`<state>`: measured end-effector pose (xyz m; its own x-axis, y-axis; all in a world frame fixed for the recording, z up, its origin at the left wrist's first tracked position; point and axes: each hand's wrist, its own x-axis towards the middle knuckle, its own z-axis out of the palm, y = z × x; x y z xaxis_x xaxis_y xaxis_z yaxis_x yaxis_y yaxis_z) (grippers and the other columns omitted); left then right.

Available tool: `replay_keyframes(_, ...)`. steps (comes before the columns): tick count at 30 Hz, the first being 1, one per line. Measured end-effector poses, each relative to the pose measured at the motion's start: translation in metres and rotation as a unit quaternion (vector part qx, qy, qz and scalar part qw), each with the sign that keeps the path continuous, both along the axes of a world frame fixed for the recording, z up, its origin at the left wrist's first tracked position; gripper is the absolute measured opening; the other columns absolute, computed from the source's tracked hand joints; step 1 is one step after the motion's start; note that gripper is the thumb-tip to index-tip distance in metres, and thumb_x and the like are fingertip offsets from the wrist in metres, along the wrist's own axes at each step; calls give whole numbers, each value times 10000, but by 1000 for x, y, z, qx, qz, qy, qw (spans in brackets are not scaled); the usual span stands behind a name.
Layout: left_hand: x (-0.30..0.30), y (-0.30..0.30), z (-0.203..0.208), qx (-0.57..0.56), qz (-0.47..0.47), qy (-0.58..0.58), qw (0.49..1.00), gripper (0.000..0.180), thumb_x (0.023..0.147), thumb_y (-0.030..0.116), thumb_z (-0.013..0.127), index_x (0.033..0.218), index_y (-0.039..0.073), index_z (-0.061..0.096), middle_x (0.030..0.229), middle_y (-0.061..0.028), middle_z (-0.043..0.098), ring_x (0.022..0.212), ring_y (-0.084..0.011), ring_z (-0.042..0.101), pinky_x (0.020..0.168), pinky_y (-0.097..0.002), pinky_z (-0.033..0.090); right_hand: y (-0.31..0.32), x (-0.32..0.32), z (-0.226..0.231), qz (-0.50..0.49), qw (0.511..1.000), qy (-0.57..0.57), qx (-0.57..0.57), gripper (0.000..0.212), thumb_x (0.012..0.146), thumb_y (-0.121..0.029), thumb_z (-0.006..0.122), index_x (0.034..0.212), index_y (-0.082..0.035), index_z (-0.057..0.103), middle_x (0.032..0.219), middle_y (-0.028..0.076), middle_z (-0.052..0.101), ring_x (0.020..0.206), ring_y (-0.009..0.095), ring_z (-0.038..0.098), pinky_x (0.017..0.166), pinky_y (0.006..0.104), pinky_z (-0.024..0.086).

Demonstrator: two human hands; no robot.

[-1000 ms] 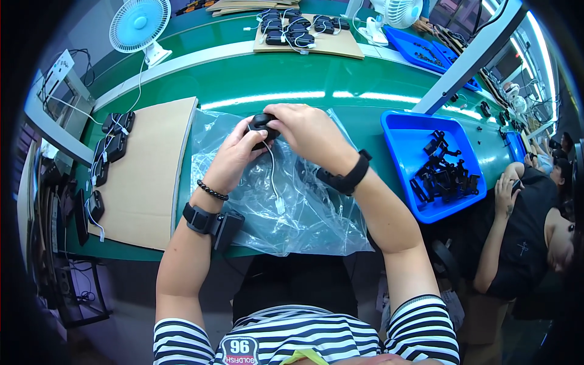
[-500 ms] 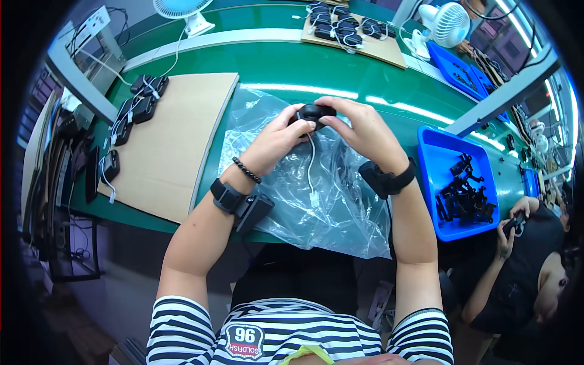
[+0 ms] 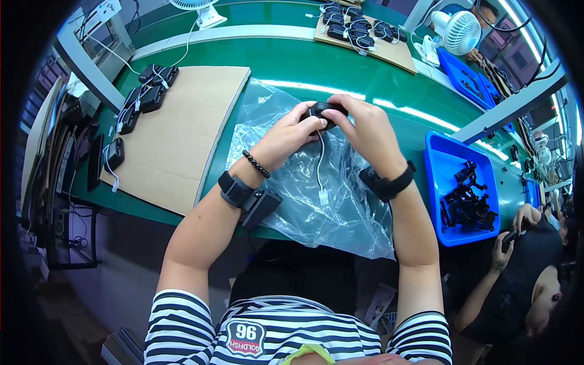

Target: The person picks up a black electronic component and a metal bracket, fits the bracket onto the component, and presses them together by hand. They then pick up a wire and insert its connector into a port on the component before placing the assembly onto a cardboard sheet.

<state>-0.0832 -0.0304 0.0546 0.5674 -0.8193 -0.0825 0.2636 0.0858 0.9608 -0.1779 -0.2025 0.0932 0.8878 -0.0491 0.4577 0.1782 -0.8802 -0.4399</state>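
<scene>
both forearms come up from the lower edge and meet over the middle of the green table (image 3: 365, 79). the left hand (image 3: 286, 137) and the right hand (image 3: 365, 131) are closed together around a small black device (image 3: 325, 112), which is held just above a clear plastic sheet (image 3: 304, 182) that lies on the table. the fingers of the left hand (image 3: 304, 115) curl over the left end of the device, and the fingers of the right hand (image 3: 344, 112) bend over its right end, with the thumbs close to each other on the near side. a thin white cable (image 3: 319, 164) hangs down from the device and ends in a small white plug (image 3: 323, 196) that rests on the plastic sheet. the left wrist is bent a little inward and it wears a bead bracelet (image 3: 255, 164) and a black strap with a box (image 3: 246, 198); the right wrist wears a black band (image 3: 386, 182).

to the left of the plastic sheet lies a cardboard sheet (image 3: 182, 121), and some black devices with cables (image 3: 143, 94) lie at its far left edge. to the right stands a blue bin (image 3: 441, 158) with black parts (image 3: 465, 204) inside. another person's hand (image 3: 502, 255) is at the right edge, near the bin.
</scene>
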Motion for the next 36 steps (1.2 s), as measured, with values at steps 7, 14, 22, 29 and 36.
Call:
replay_keyframes(7,2,1,2,28,-4,-25,999,441,1026,223,570,1428,76,464,1222,-39,583,1112,-129,595,1026,-321,479,2,2,1,-17,999,15,-26,265,932,-163,696,1156,-23,675,1017,183,720,926,338,710,792,364,545)
replay_keyframes(14,2,0,2,15,1,-10,1000,448,1019,218,582,1429,77,466,1198,-31,591,1113,-124,596,1031,-324,481,-7,1,-1,33,999,-7,10,267,928,-166,698,1144,-11,675,1012,189,716,888,342,703,760,382,539)
replay_keyframes(22,0,-2,-4,-2,-7,-29,1000,431,1021,212,578,1418,79,475,1187,-26,592,1106,-117,596,1028,-322,484,-12,-4,4,54,994,43,80,254,946,-157,677,1154,-11,669,1011,193,713,878,341,700,747,371,535)
replay_keyframes(29,-1,0,0,6,-6,-19,1000,414,1027,201,568,1410,73,477,1187,-22,588,1102,-113,594,1024,-310,488,-10,-3,1,40,998,17,39,257,956,-159,670,1171,-19,667,1020,171,720,854,309,703,726,361,527)
replay_keyframes(36,2,1,-3,-2,-12,-23,1000,417,1030,204,567,1414,71,473,1196,-31,583,1110,-117,597,1031,-307,488,-7,-2,4,35,999,33,10,291,957,-156,668,1215,-22,657,1077,184,718,922,320,705,755,376,530)
